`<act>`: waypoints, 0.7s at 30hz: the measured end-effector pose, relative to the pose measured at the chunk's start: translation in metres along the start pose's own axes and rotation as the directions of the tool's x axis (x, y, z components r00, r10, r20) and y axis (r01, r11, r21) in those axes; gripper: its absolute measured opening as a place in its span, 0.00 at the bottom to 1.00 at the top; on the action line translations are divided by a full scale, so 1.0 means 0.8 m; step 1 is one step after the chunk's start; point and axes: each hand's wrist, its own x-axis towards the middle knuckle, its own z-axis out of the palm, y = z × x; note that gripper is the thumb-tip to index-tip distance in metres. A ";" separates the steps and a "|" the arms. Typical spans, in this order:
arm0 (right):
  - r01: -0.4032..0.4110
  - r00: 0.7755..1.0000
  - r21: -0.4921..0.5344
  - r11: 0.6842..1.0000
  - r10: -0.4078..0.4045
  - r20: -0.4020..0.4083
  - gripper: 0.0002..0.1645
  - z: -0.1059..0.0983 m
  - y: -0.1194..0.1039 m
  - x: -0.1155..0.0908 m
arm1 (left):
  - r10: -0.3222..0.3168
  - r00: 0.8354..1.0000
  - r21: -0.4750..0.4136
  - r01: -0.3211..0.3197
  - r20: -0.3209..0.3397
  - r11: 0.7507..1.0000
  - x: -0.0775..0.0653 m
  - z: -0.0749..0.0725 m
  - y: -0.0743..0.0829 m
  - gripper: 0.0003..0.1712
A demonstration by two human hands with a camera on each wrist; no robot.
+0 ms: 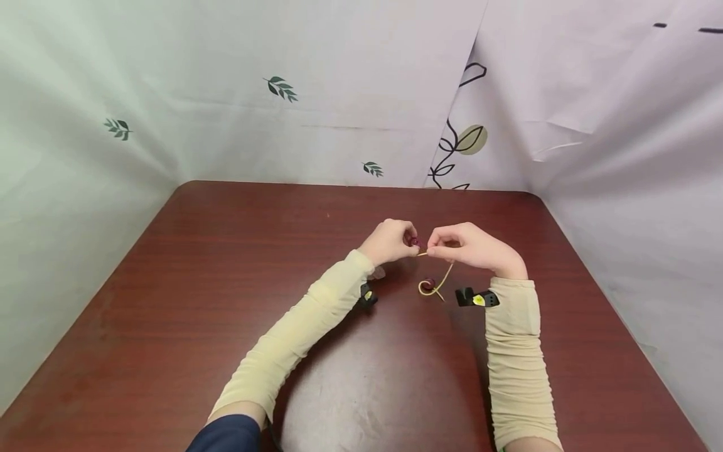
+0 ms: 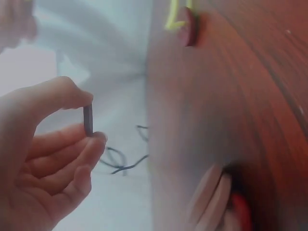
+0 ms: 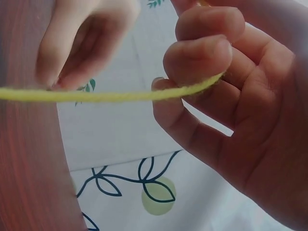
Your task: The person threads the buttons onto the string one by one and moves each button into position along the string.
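Note:
My left hand [image 1: 390, 240] pinches a small dark red, button-like disc [image 2: 88, 119] edge-on between thumb and fingertip. Close on its right, my right hand [image 1: 477, 248] holds a yellow cord [image 3: 120, 95] between thumb and fingers. A short bit of cord bridges the gap between the two hands in the head view. From the right hand the cord drops to the table, where its lower part curls around a second dark red disc [image 1: 429, 284]. That disc also shows beside the yellow cord in the left wrist view.
The hands are above a glossy reddish-brown table [image 1: 254, 238]. Behind and at both sides hang white sheets [image 1: 226, 107] with leaf prints. Black wrist mounts sit on the left sleeve [image 1: 322, 301] and right sleeve [image 1: 515, 351].

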 end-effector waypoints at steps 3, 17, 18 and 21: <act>0.016 1.000 -0.014 1.000 -0.016 -0.002 0.03 0.001 -0.002 0.001 | 0.058 0.998 -0.020 -0.058 -0.005 0.998 -0.018 -0.018 0.001 0.21; -0.015 0.987 0.011 1.000 0.017 -0.162 0.03 0.010 -0.016 0.012 | 0.281 0.940 0.105 -0.265 -0.191 0.958 -0.087 -0.065 -0.005 0.11; -0.011 0.985 0.015 1.000 0.013 -0.173 0.03 0.013 -0.018 0.014 | 0.279 0.938 0.088 -0.267 -0.206 0.960 -0.090 -0.065 -0.007 0.11; 0.014 0.982 0.027 1.000 -0.009 -0.188 0.04 0.021 -0.023 0.022 | 0.269 0.930 0.026 -0.272 -0.249 0.962 -0.098 -0.065 -0.012 0.12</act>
